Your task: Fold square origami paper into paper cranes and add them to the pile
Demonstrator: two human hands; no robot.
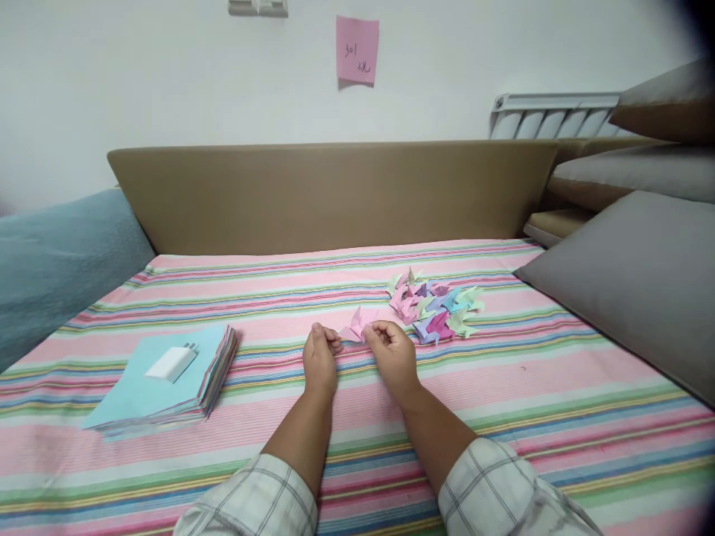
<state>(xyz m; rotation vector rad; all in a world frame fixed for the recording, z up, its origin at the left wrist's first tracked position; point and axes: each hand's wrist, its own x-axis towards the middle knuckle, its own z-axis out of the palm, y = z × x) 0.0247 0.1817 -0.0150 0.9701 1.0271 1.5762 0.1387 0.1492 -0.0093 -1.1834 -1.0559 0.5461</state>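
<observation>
"Grip?"
"Clamped: left hand (320, 361) and right hand (395, 359) each pinch one end of the pink paper bird (356, 326)."
"Where?"
"Just left of the folded-paper pile (436, 307)."
"Risk?"
"Bird could tear if both pull; right hand, swinging outward, could scatter the folded-paper pile."

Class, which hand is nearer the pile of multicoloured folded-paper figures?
Right. The right hand is beside the pile, at its near left; the left hand is farther left.

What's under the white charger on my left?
A stack of paper; its top sheet is light blue, and edges in several colours show along the right side. The charger covers the patch directly beneath it; lower sheets are mostly hidden.
</observation>
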